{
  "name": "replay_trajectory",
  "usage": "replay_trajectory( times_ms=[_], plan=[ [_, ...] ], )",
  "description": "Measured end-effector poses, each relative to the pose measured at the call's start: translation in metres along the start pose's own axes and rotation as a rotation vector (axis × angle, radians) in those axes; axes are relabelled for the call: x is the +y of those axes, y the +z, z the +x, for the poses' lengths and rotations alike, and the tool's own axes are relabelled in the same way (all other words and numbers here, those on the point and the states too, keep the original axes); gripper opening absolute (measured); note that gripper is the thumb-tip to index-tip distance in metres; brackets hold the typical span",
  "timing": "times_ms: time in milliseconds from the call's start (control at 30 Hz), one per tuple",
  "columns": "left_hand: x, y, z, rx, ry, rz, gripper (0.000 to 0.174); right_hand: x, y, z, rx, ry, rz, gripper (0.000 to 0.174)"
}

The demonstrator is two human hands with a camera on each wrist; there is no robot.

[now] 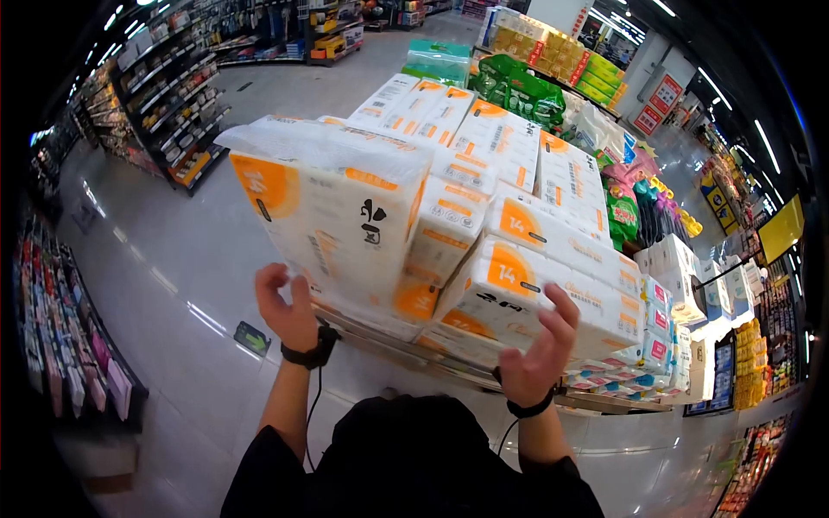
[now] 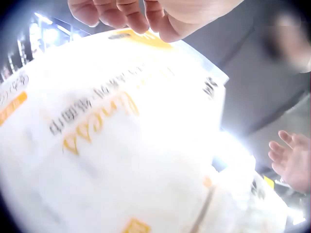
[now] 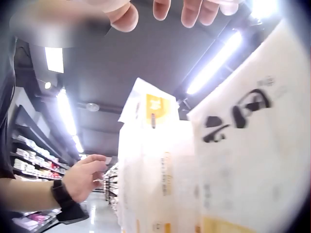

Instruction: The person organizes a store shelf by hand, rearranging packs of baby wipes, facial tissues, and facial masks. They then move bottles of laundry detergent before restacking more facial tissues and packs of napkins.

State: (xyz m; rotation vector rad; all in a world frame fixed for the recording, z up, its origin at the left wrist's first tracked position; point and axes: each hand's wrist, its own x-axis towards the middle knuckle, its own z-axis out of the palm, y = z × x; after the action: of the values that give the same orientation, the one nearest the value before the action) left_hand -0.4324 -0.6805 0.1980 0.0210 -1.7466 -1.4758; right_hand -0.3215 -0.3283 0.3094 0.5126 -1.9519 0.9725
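A large white and orange tissue pack (image 1: 332,207) stands at the left end of a stack, taller than the packs beside it. The left hand (image 1: 287,304) is at its lower near side, fingers loosely bent, holding nothing; in the left wrist view the left hand's fingertips (image 2: 138,23) are at the pack's edge, contact unclear. Over the near side of another tissue pack (image 1: 509,289) is the right hand (image 1: 540,345), fingers spread and slightly bent, with nothing held. The right wrist view shows the right hand's fingertips (image 3: 190,17) apart from the packs.
More tissue packs (image 1: 496,142) fill the display, with green bags (image 1: 518,91) behind them. Store shelves (image 1: 164,95) stand at the left and back. Pale tiled floor (image 1: 173,345) lies to the left. Other stacked goods (image 1: 673,259) are at the right.
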Motion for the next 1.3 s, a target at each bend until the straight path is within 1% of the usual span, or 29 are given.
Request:
replay_trajectory(
  times_ms=[67,100,133,200,233,333,367,467,500,600,667,700,800,900,1000,1033,1133,1200,1233,1267,1300],
  plan=[
    [0.003,0.007,0.03,0.037,-0.032,0.005,0.052,-0.011,0.023,0.037,-0.178,0.042,0.096,0.065],
    [0.005,0.007,0.042,0.058,-0.049,0.008,0.058,-0.012,0.036,0.052,-0.237,0.078,0.125,0.075],
    [-0.004,0.006,0.053,-0.042,-0.048,-0.058,0.06,-0.014,0.05,0.066,-0.297,0.107,0.152,0.086],
    [-0.045,0.003,0.061,-0.256,-0.055,-0.185,0.064,-0.023,0.087,0.084,-0.301,0.386,0.336,0.1],
    [-0.058,0.005,0.06,-0.322,-0.198,-0.371,0.062,-0.028,0.103,0.087,-0.297,0.524,0.426,0.107],
    [-0.069,0.006,0.066,-0.448,-0.249,-0.349,0.059,-0.005,0.147,0.072,-0.343,0.629,0.529,0.117],
    [-0.07,0.007,0.065,-0.447,-0.269,-0.361,0.056,-0.011,0.151,0.072,-0.303,0.603,0.543,0.115],
    [-0.071,0.006,0.058,-0.432,-0.292,-0.386,0.054,-0.012,0.161,0.064,-0.288,0.6,0.443,0.114],
    [-0.073,0.005,0.055,-0.446,-0.318,-0.384,0.056,-0.015,0.163,0.063,-0.247,0.583,0.465,0.109],
    [-0.071,0.007,0.049,-0.498,-0.397,-0.377,0.061,-0.023,0.164,0.066,-0.12,0.594,0.559,0.107],
    [-0.052,0.016,0.039,-0.534,-0.463,-0.375,0.061,-0.027,0.162,0.064,-0.006,0.62,0.608,0.102],
    [-0.06,0.026,0.034,-0.504,-0.306,-0.355,0.062,-0.028,0.16,0.064,0.05,0.632,0.63,0.1],
    [-0.048,0.03,0.025,-0.503,-0.375,-0.359,0.064,-0.031,0.152,0.059,0.043,0.602,0.573,0.088],
    [-0.058,0.028,0.024,-0.52,-0.38,-0.324,0.063,-0.027,0.165,0.041,0.117,0.521,0.339,0.084],
    [-0.06,0.026,0.024,-0.514,-0.35,-0.359,0.059,-0.021,0.18,0.015,0.149,0.459,0.309,0.083],
    [-0.061,0.027,0.023,-0.505,-0.331,-0.362,0.058,-0.02,0.185,0.008,0.156,0.494,0.352,0.083],
    [-0.062,0.02,0.023,-0.47,-0.284,-0.331,0.051,-0.007,0.191,-0.016,0.085,0.497,0.261,0.087],
    [-0.07,0.02,0.03,-0.479,-0.261,-0.309,0.045,-0.011,0.191,-0.013,0.13,0.453,0.383,0.088],
    [-0.089,0.018,0.035,-0.475,-0.188,-0.246,0.045,-0.012,0.185,-0.01,0.16,0.43,0.416,0.089],
    [-0.064,0.018,0.041,-0.474,-0.23,-0.35,0.047,-0.014,0.173,-0.003,0.125,0.362,0.242,0.091],
    [-0.052,0.021,0.047,-0.486,-0.216,-0.45,0.048,-0.018,0.163,0.006,0.084,0.303,0.07,0.093]
  ],
)
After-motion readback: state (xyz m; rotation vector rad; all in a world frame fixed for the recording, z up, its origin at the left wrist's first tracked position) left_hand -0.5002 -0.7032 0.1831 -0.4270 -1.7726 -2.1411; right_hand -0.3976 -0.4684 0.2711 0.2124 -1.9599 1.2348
